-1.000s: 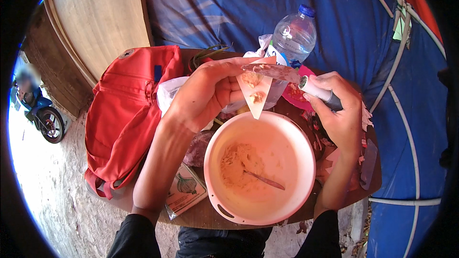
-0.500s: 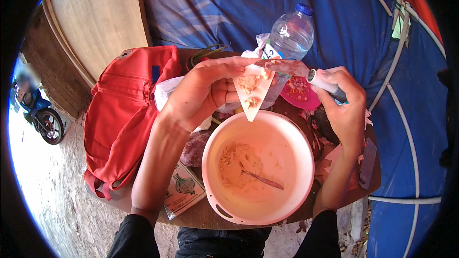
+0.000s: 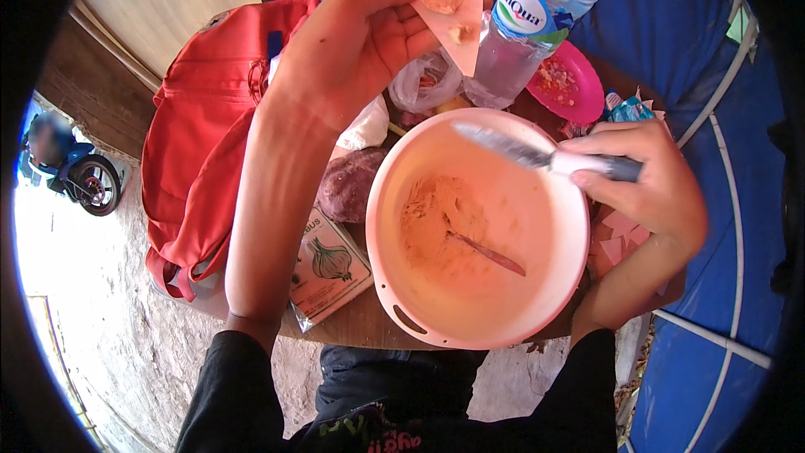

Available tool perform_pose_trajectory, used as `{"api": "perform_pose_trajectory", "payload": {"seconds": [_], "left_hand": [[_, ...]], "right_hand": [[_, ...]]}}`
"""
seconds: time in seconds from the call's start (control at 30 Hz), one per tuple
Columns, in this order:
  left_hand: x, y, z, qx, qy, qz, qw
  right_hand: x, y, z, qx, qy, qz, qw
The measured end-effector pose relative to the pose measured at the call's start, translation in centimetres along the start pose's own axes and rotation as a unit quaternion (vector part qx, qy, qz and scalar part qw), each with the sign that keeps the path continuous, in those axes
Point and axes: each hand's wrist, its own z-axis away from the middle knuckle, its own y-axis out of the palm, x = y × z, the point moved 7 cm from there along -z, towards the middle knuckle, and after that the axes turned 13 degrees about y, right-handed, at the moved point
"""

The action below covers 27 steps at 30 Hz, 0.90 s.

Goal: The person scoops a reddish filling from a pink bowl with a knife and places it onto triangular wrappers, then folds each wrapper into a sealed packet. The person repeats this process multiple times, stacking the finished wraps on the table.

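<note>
Up at the far side of the table, my left hand [image 3: 352, 42] holds a flat pale triangular piece [image 3: 463, 54] between thumb and fingers, its point toward me. Small lumps of pale orange paste [image 3: 443, 2] lie on it. My right hand [image 3: 650, 168] is closed around the dark and white handle of a knife [image 3: 507, 147]. The knife's smeared blade points left above a big white basin [image 3: 537, 235], apart from the triangle. Inside the basin, some paste [image 3: 436, 210] sticks to the bottom left, and a thin utensil [image 3: 495, 256] lies in it.
A large water bottle [image 3: 537, 13] stands behind the basin, beside a pink plate [image 3: 597, 99] of chopped bits. Left are a purplish lump [image 3: 348, 184], a printed packet [image 3: 331, 277] and a red backpack [image 3: 197, 143]. Pale cut pieces [image 3: 619, 231] lie right; a clear bag [image 3: 423, 88] is behind.
The knife has come away from the triangular piece, down over the basin. My left hand still holds the triangle, now farther up in view. The whole view has tilted.
</note>
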Motion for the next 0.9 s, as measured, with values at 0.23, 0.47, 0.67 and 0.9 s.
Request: {"api": "perform_pose_trajectory", "payload": {"seconds": [0.23, 0.47, 0.67, 0.9], "left_hand": [[0.0, 0.8, 0.6, 0.002, -0.040, 0.032, 0.999], [0.4, 0.9, 0.5, -0.011, -0.047, 0.014, 0.999], [0.4, 0.7, 0.4, -0.002, -0.042, 0.011, 0.999], [0.4, 0.5, 0.3, -0.002, -0.038, 0.007, 0.999]], "right_hand": [[-1.7, 5.0, -2.8, 0.244, 0.077, -0.020, 0.967], [-0.8, 6.6, -3.1, 0.252, -0.011, 0.006, 0.968], [-1.3, 7.1, -3.3, 0.282, 0.039, 0.001, 0.959], [-1.1, 7.0, -3.4, 0.308, 0.071, -0.014, 0.949]]}}
